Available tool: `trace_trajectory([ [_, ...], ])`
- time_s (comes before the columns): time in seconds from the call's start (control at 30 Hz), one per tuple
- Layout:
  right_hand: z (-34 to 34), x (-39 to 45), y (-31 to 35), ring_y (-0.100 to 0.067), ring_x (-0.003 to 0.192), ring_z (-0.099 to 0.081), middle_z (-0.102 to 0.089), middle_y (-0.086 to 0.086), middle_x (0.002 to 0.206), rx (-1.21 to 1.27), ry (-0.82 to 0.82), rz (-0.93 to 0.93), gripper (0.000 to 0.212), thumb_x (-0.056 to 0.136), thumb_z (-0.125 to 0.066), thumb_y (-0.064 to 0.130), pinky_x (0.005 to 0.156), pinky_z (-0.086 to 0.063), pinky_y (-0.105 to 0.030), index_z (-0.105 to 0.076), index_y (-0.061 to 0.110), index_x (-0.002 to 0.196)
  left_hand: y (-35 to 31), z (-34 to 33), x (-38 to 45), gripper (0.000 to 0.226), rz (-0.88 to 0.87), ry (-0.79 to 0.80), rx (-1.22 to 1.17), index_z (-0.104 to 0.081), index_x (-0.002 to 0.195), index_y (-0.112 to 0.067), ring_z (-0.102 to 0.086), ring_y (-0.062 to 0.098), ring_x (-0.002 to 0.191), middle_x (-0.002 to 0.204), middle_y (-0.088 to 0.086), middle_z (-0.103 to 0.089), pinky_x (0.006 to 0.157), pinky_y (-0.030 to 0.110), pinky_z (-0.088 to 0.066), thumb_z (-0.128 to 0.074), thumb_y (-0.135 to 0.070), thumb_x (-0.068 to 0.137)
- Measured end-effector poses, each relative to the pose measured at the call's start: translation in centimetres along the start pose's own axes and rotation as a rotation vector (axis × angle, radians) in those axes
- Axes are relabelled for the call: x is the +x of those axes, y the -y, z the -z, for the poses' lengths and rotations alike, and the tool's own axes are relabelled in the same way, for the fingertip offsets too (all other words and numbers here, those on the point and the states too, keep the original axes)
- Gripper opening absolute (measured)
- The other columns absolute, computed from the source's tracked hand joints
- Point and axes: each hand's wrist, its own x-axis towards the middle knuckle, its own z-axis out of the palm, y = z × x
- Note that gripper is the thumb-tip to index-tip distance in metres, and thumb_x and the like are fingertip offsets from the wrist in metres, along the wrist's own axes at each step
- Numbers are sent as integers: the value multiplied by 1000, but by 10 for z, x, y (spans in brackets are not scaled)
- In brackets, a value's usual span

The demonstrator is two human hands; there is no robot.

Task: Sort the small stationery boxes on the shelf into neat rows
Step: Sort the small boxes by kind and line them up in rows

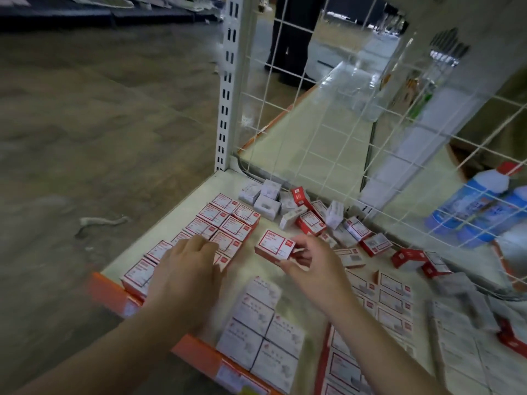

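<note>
Stationery boxes [225, 223], small red-and-white ones, lay label-up in two neat rows along the left part of the cream shelf [176, 215], running from the orange front lip [114, 295] back toward the slotted white upright [226, 89]. Over the near end of those rows rested the left hand [185, 269], palm down, its fingers straight and relaxed on the box tops, gripping nothing. Just right of it, held above the shelf between the rows and the loose heap, was a single red-and-white box [275, 246], tilted slightly; the right hand [310, 263] had it pinched by the near end between thumb and curled fingers. Below the hands, near the front lip, stood a block of pale white boxes [261, 323] packed side by side. Behind the held box, against the white wire grid [328, 138] at the back, a jumble of white and red boxes [302, 212] lay tipped at all angles. Farther right, more red-and-white boxes [395, 297] sat in rough rows, with a few red ones [407, 257] scattered beyond them. Past the grid on the far right stood blue bottles [473, 206] with a red cap, blurred.
</note>
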Motion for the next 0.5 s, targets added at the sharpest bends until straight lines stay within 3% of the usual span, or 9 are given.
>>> trace_trajectory([
  [0.17, -31, -3, 10, 5, 94, -54, -57, 16, 108, 88, 41, 0, 37, 81, -69, 26, 70, -43, -8, -54, 28, 114, 30, 2, -19, 44, 58, -1, 30, -37, 139, -28, -34, 12, 129, 142, -10, -37, 105, 26, -29, -34, -34, 96],
  [0.33, -50, 1, 18, 3, 95, -59, -62, 16, 104, 158, 85, 49, 34, 77, -72, 28, 80, -50, -18, -58, 28, 108, 47, 5, -30, 43, 120, -34, 84, -37, 139, -29, -33, 12, 131, 143, -11, -35, 104, 24, -27, -33, -35, 97],
  [0.5, -62, -15, 25, 6, 93, -56, -60, 20, 103, 136, 205, 116, 32, 77, -72, 33, 74, -46, -11, -55, 34, 104, 54, 7, -50, 41, 143, -29, 62, -41, 137, -29, -35, 12, 129, 141, -11, -38, 104, 25, -27, -36, -33, 97],
])
